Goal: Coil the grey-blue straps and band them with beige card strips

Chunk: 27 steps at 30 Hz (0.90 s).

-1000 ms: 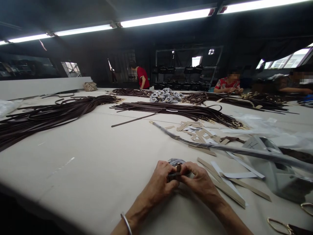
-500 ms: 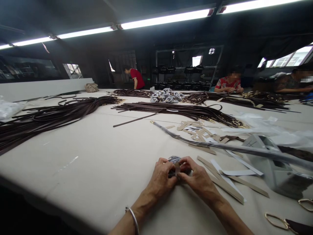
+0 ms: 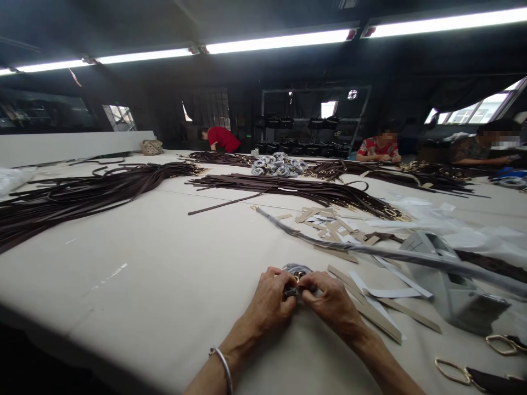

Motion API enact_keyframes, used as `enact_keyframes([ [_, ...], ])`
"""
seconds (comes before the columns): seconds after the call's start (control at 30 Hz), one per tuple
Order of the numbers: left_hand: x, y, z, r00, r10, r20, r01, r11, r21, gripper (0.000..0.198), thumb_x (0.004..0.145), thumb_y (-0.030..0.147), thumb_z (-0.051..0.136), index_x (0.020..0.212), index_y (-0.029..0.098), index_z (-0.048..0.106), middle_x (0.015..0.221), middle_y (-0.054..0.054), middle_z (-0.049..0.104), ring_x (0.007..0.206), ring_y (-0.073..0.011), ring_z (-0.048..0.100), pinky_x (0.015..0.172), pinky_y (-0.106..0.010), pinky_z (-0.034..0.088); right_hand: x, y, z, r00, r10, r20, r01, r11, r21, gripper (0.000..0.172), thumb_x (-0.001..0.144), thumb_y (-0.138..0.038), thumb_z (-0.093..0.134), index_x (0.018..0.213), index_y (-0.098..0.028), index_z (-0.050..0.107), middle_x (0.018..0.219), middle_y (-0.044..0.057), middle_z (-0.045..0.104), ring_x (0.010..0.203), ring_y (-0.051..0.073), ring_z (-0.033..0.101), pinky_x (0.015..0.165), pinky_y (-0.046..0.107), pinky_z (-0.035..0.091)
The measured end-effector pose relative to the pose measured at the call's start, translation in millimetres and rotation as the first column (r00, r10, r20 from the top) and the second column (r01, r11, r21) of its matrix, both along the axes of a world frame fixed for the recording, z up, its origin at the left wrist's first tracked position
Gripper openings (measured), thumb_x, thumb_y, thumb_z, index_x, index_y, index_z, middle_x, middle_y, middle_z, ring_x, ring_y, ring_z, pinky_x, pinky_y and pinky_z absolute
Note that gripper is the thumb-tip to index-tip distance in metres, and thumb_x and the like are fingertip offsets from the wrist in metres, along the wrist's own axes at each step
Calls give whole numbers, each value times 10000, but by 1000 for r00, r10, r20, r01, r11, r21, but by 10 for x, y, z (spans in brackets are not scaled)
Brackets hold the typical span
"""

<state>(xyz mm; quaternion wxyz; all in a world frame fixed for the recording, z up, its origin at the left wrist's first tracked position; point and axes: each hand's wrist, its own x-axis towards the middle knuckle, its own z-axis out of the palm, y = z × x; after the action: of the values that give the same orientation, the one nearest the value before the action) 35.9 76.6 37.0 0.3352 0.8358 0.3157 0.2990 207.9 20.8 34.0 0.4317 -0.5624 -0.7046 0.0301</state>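
Observation:
Just in front of me on the table is a coiled strap [image 3: 297, 267] in grey plastic wrap, partly hidden by my fingers. My left hand [image 3: 269, 299] is closed on the coil's left side, thumb and fingers pressed together. On the right side, my right hand [image 3: 332, 299] is closed too, pinching a small brown strip [image 3: 303, 284] against the coil. Between the fingertips shows a bit of gold metal hardware [image 3: 297, 277]. How the strip lies under the right fingers is hidden.
Brown and white strips [image 3: 370, 307] lie right of my hands, beside a grey tape dispenser [image 3: 453, 285]. A long plastic-wrapped strap [image 3: 370, 249] crosses over it. Dark strap bundles [image 3: 82, 197] and a pile of grey coils [image 3: 280, 164] lie farther back. Several people sit or stand beyond.
The brown strip stood upright between my hands; now it is at my right fingertips and gold hardware shows. A person in red at the back has bent lower. The view has shifted slightly.

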Motion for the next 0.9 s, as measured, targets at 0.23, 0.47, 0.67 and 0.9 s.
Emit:
enact_keyframes([
  [0.23, -5, 27, 116, 988, 19, 155, 12, 981, -192, 123, 702, 179, 633, 825, 177, 627, 905, -60, 566, 936, -253, 491, 854, -382, 350, -31, -18, 301, 942, 69, 327, -143, 968, 207, 148, 900, -94, 544, 816, -192, 616, 713, 16, 649, 687, 180, 598, 710, 329, 433],
  [0.47, -63, 29, 158, 904, 19, 427, 264, 762, -592, 223, 690, 315, 666, 816, 159, 566, 708, 18, 544, 644, -127, 456, 637, -266, 344, -74, -209, 700, 794, 241, 558, -321, 946, 48, 226, 997, -127, 445, 1114, -189, 629, 1010, 60, 710, 956, 188, 641, 955, 398, 448],
  [0.67, -137, -28, 188, 822, 0, 570, 477, 545, -689, 256, 631, 253, 708, 832, 132, 606, 773, -34, 616, 710, -144, 538, 703, -278, 387, 4, -402, 795, 621, 145, 771, -238, 971, 9, 489, 968, -421, 579, 1412, -237, 491, 1369, 67, 595, 1281, 288, 505, 1162, 532, 291],
  [0.9, -121, -71, 151, 816, -34, 577, 515, 496, -699, 264, 611, 219, 744, 820, 135, 606, 767, -32, 640, 711, -148, 544, 694, -279, 372, -5, -567, 701, 727, 143, 672, -191, 982, -3, 421, 972, -396, 570, 1373, -273, 534, 1382, 63, 581, 1304, 278, 487, 1176, 553, 281],
])
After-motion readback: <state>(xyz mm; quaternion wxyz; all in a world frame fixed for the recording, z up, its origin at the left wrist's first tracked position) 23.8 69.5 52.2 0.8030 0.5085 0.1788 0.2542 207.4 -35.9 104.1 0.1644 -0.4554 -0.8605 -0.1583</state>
